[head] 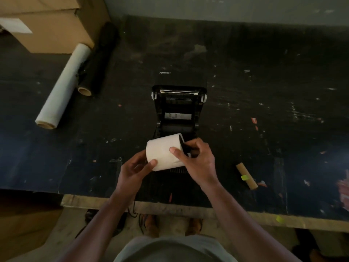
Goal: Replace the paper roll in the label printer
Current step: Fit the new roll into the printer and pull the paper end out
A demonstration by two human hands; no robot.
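Note:
A black label printer (178, 110) stands open on the dark table, its lid tilted back and the roll bay exposed. Just above the bay's near end I hold a white paper roll (163, 151) in both hands. My left hand (135, 170) grips the roll's left end, thumb on the paper. My right hand (198, 157) holds the right end, its fingers on a black spindle piece (186, 148) at the core. An empty cardboard core (246, 175) with a green sticker lies on the table to the right.
A white film roll (63, 86) and a black film roll (98, 61) lie at the left, beside cardboard boxes (49, 25) in the back-left corner. The table's worn front edge (188, 208) runs below the printer. Cables hang beneath it near my feet.

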